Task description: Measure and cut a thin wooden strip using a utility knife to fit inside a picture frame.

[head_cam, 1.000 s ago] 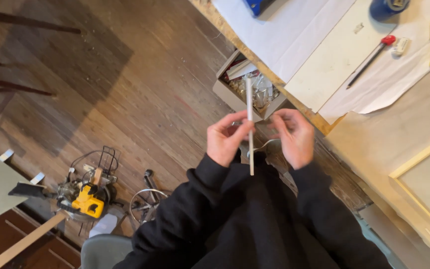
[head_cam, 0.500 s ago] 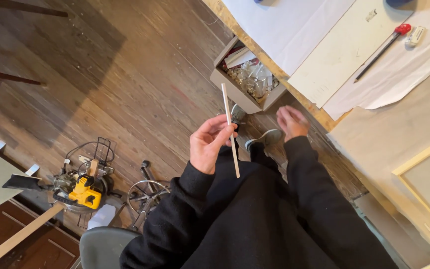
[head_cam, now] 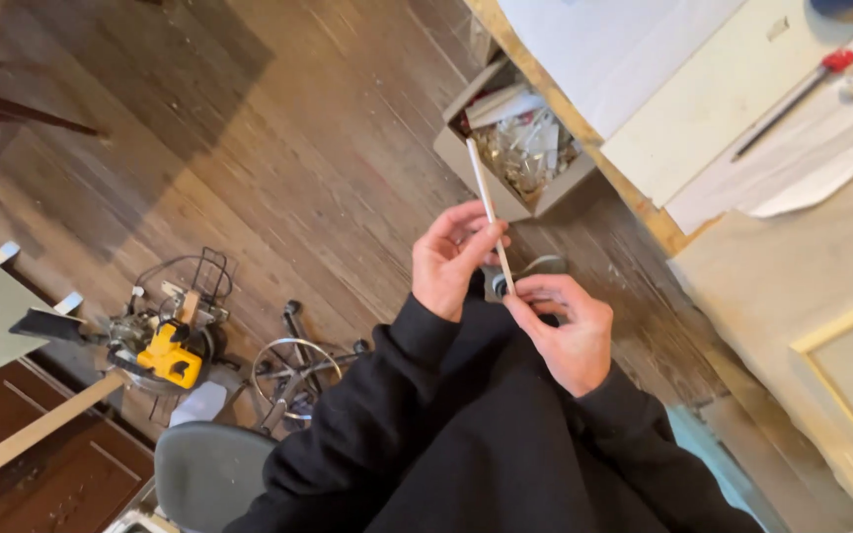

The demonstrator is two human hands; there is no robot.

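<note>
I hold a thin white stick (head_cam: 484,195) in front of my lap, tilted up and away from me. My left hand (head_cam: 453,259) pinches it near the middle between thumb and fingers. My right hand (head_cam: 565,331) grips its lower end with the fingertips, just below and right of the left hand. Both arms are in black sleeves. The stick's upper end points towards an open cardboard box (head_cam: 520,158) on the floor.
The cardboard box holds clear wrappers and scraps. A workbench (head_cam: 742,109) with white panels and a red-handled screwdriver (head_cam: 790,99) stands on the right. A yellow mitre saw (head_cam: 165,341), a chair base (head_cam: 298,370) and a grey seat (head_cam: 204,474) sit on the wooden floor at left.
My right hand, which had dropped away from the stick, has come back and taken its lower end. The view has shifted slightly.
</note>
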